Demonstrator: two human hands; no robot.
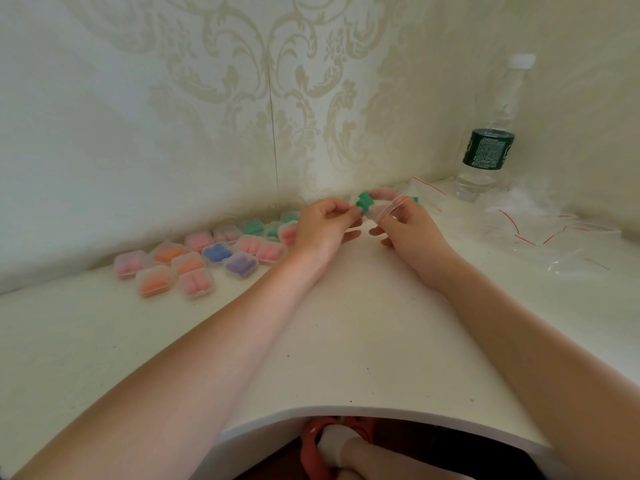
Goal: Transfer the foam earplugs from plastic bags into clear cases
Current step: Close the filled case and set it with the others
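Both my hands are raised just above the far part of the white desk [346, 323]. My left hand [323, 225] pinches the closed end of a small clear plastic bag [379, 206] holding green foam earplugs [364, 199]. My right hand [410, 225] grips the same bag at its red zip strip [393, 206]. Another green earplug [414, 199] shows just behind my right hand. Several clear cases [194, 263] filled with pink, orange, blue, purple and green earplugs lie in a cluster on the left, against the wall.
A water bottle [488, 147] with a dark green label stands in the back right corner. Several empty plastic bags [554, 230] with red zip strips lie crumpled on the right. The desk's curved front edge [363, 410] is near me, with a foot below.
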